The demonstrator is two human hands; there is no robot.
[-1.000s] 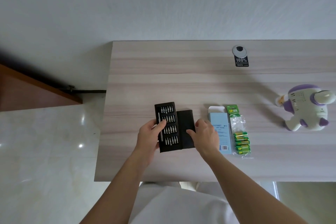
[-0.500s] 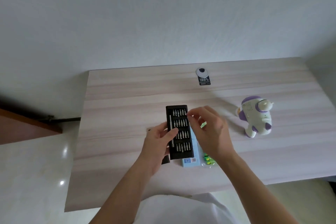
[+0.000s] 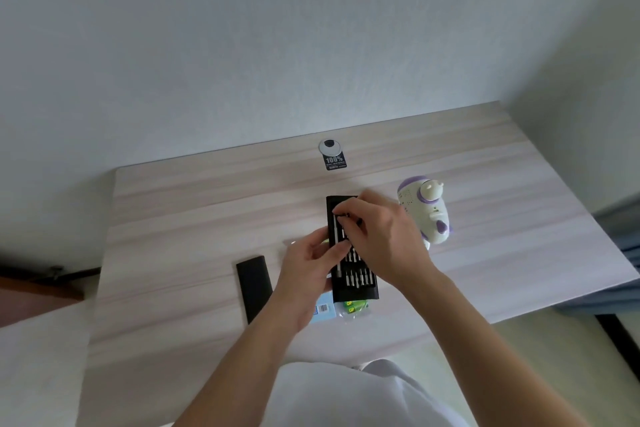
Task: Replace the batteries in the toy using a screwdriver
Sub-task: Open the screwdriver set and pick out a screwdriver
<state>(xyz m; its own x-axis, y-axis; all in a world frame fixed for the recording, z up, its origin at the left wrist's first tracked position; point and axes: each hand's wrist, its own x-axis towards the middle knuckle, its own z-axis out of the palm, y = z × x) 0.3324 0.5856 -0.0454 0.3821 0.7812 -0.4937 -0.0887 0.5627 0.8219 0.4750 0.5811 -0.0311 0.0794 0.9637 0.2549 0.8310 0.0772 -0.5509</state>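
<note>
A black tray of screwdriver bits [image 3: 356, 288] is held above the wooden table [image 3: 194, 225]. My left hand [image 3: 308, 274] grips the tray's left edge, thumb against the silver screwdriver handle [image 3: 337, 246] in it. My right hand [image 3: 384, 239] reaches over the tray, its fingertips pinching at the top end of the screwdriver handle. The white and purple toy [image 3: 429, 211] lies to the right of the tray. Green batteries [image 3: 353, 306] in clear wrap and a light blue box [image 3: 323, 310] peek out from under the tray.
The tray's black sleeve [image 3: 254, 286] lies on the table to the left of my hands. A round grommet with a black label [image 3: 332, 153] sits near the table's far edge by the wall. The table's left and near edges drop to the floor.
The view has shifted, and the black sleeve now shows to the left. My right hand has moved left onto the tray, fingertips closing at the top of the screwdriver handle. My left hand keeps its grip.
</note>
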